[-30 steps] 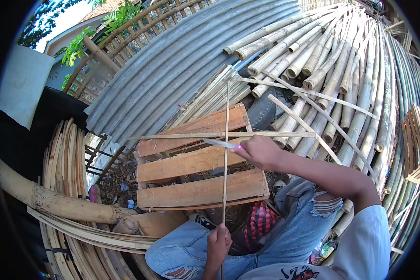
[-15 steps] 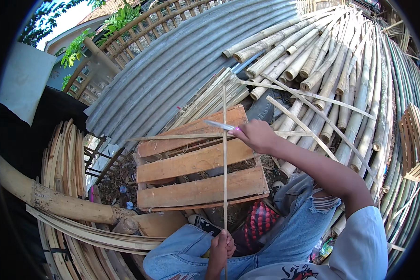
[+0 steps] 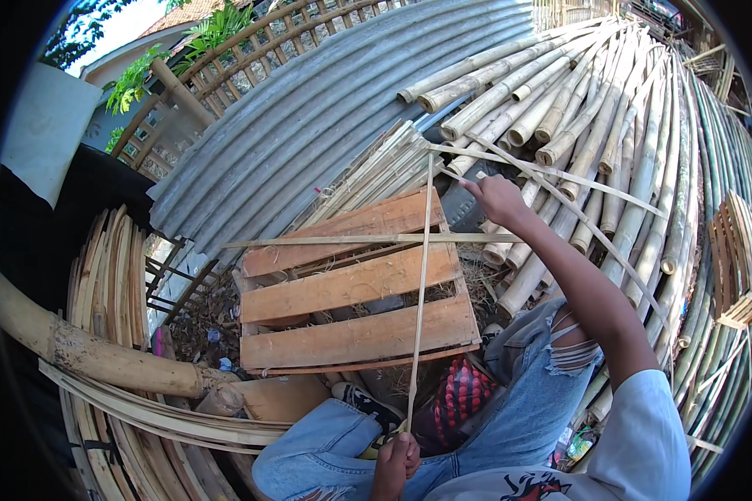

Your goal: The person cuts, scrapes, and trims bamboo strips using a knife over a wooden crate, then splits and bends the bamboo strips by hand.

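My left hand (image 3: 398, 457) is closed round the lower end of a thin bamboo strip (image 3: 420, 309), low between my legs. The strip rises past the slatted wooden crate (image 3: 347, 288), leaning slightly right towards its top. My right hand (image 3: 501, 200) is closed, out beyond the crate's far right corner and to the right of the strip's upper part. The earlier view shows a knife in it; now the blade cannot be made out. Another flat bamboo strip (image 3: 326, 240) lies across the crate, crossing behind the upright one.
Bamboo poles (image 3: 593, 125) are piled at the far right, with loose strips across them. Corrugated metal sheeting (image 3: 301, 117) stands behind the crate. A split-bamboo bundle (image 3: 376, 175) lies beyond it. At left are a thick bamboo pole (image 3: 109, 351) and stacked slats (image 3: 109, 284).
My right hand has moved away and to the right from the strip, and the knife blade has gone from sight. The strip's upper end has swung right; my left hand keeps its grip.
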